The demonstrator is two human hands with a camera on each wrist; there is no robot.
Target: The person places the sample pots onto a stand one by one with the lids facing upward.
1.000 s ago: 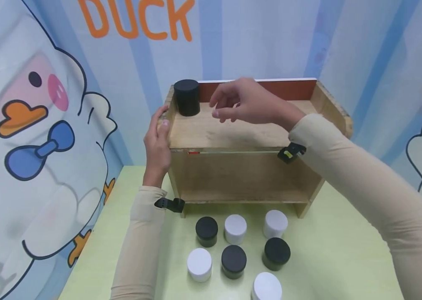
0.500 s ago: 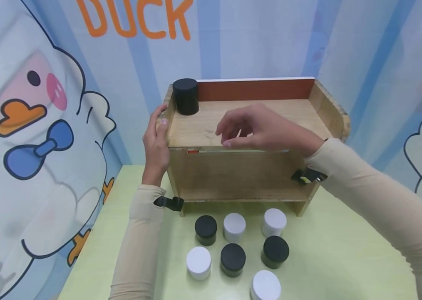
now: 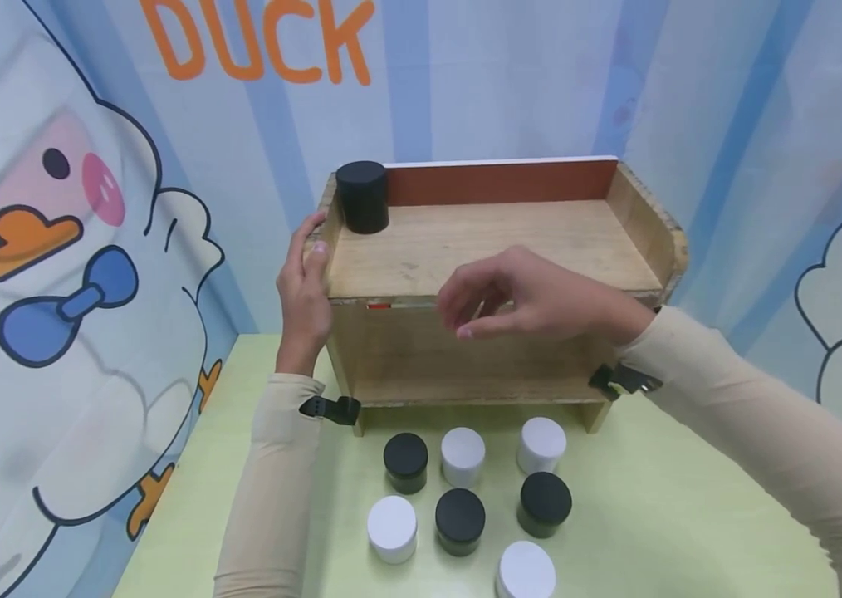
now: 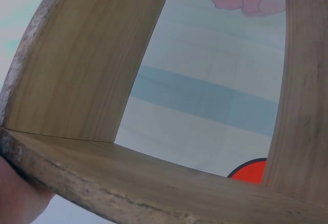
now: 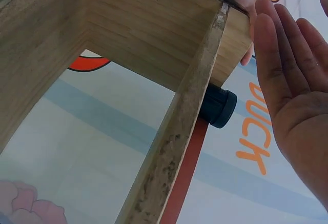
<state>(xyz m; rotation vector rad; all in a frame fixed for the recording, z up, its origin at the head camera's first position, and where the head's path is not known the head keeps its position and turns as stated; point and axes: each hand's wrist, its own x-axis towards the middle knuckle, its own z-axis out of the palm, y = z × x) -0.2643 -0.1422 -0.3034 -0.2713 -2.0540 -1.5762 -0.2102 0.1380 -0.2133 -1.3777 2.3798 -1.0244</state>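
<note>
A two-tier wooden shelf (image 3: 496, 241) stands on the table, its left side panel held in my left hand (image 3: 304, 299) with the thumb at the front edge. In the left wrist view, only a bit of that hand (image 4: 20, 196) shows beside the wood. On the upper tier, in the back left corner, a black lidded jar (image 3: 364, 199) sits upright. My right hand (image 3: 521, 295) hovers in front of the shelf, fingers loosely bent and nothing in them. The right wrist view shows its bare palm (image 5: 307, 116), with the black jar (image 5: 218, 106) beyond the shelf board.
Several short lidded jars stand on the pale green table (image 3: 660, 515) before the shelf, among them a black jar (image 3: 460, 519) and a white jar (image 3: 392, 527). A duck-print curtain (image 3: 503, 75) hangs behind and at the sides.
My right hand has moved away from the black jar, down and toward me, past the upper tier's front edge. My left hand keeps its hold on the side panel.
</note>
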